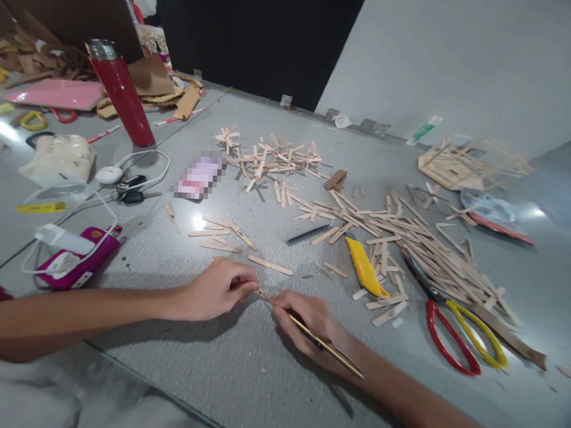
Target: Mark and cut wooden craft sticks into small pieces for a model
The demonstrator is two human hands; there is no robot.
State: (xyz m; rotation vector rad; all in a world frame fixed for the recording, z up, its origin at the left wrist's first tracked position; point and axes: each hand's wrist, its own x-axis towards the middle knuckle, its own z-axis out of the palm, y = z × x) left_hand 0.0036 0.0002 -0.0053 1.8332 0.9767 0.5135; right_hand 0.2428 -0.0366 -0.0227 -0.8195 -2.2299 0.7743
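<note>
Near the front of the grey table, my left hand (220,290) pinches a small wooden piece (263,294) between thumb and fingertips. My right hand (304,322) is closed around a thin gold-coloured stick-like tool (329,348), its fingertips at the other side of the same small piece. The tool's tip is hidden by the fingers. Just beyond the hands lie a single wooden stick (270,265) and a few loose ones (218,233). A dark pen-like tool (309,234) and a yellow cutter (364,268) rest farther right.
A big pile of sticks (435,258) and red-and-yellow-handled scissors (453,322) occupy the right. A stick frame (453,168) stands behind. On the left are a magenta power bank (82,262) with cables, keys (133,196), a red bottle (123,96) and a pixelated card-like item (199,175).
</note>
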